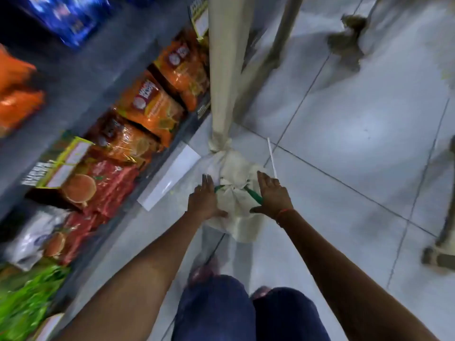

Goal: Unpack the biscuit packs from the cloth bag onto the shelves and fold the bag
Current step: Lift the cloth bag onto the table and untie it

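Observation:
The cream cloth bag point(234, 193) with green handles sits bunched on the tiled floor in front of me. My left hand point(205, 199) lies on its left side and my right hand point(272, 193) on its right side, fingers fairly straight, pressing the cloth between them. What is inside the bag is hidden. Orange biscuit packs point(152, 107) and red biscuit packs point(103, 188) stand in rows on the low shelf point(81, 77) to my left. The frame is blurred.
A cloth-wrapped pole point(225, 70) rises just behind the bag. A white card point(170, 175) and a white straw point(272, 157) lie on the floor beside it. Another person's sandalled foot point(438, 257) is at the right. My knees point(246, 313) are below.

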Available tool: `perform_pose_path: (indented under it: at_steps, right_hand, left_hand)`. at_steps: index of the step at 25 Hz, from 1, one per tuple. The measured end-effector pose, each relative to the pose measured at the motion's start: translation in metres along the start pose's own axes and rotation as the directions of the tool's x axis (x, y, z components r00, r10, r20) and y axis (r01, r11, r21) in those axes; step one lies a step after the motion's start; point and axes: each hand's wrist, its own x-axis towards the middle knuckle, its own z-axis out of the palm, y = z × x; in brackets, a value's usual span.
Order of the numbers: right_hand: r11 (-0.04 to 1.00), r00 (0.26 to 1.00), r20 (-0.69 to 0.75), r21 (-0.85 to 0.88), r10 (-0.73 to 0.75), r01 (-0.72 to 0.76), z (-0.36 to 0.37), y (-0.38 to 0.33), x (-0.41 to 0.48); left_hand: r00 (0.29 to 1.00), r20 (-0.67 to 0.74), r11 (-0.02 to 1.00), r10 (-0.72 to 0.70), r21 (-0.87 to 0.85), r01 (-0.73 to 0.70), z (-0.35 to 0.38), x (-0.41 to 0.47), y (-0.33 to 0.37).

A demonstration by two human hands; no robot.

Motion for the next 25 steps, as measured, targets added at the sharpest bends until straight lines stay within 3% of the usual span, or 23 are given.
perform_pose_path:
  at_steps: [6, 11, 14, 19, 25]
  right_hand:
    - [0.996, 0.994, 0.103, -0.075, -0.038, 0.046, 0.063, -0.003, 0.076]
    - [0.991, 0.997, -0.006, 0.100, -0.083, 0.083, 0.053, -0.016, 0.072]
    - [0.973, 0.992, -0.119, 0.220, -0.047, 0.073, 0.006, -0.023, 0.042]
    - [0.963, 0.988, -0.113, 0.237, -0.103, 0.128, -0.096, -0.052, -0.024]
    - [0.948, 0.981, -0.166, 0.284, -0.097, 0.142, -0.265, -0.087, -0.140]
  left_hand:
    - [1.000, 0.012, 1.000, 0.004, -0.029, -0.004, 0.061, 0.059, -0.002]
    - [0.978, -0.197, 0.964, 0.060, -0.243, -0.108, 0.028, 0.048, 0.005]
    - [0.971, -0.228, 0.970, 0.076, -0.210, -0.125, -0.020, 0.015, 0.015]
    - [0.951, -0.296, 0.985, 0.084, -0.117, -0.123, -0.111, -0.069, 0.035]
    - [0.929, -0.370, 0.982, 0.014, -0.170, -0.082, -0.254, -0.200, 0.088]
